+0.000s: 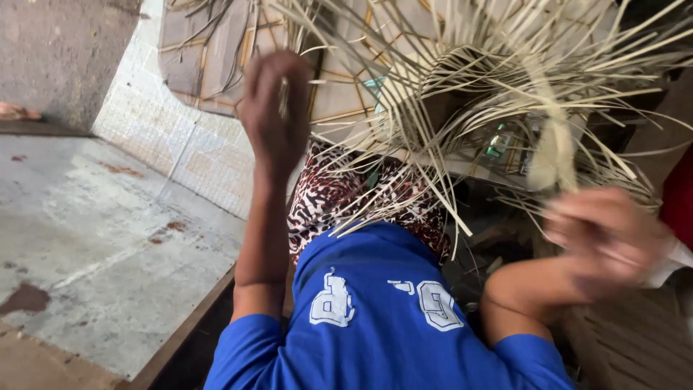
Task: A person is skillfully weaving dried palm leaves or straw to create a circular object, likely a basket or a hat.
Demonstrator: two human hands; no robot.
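A half-woven basket [462,79] of pale flat cane strips fans out in front of me, with loose ends sticking out all ways. My left hand [274,108] is raised at the basket's left side, its fingers closed on a thin strip [283,92]. Blurred by motion at the lower right, my right hand [606,235] grips the lower end of a thicker bundle of strips [552,144] that rises into the weave. A brown-and-white patterned cloth [339,202] lies under the basket, above my blue shirt [375,318].
A stained concrete floor [94,238] spreads to the left, with a dark wooden edge [188,325] along it. A white gridded sheet [180,144] leans behind my left hand. A woven mat [216,50] lies at the top. Something red [678,195] shows at the right edge.
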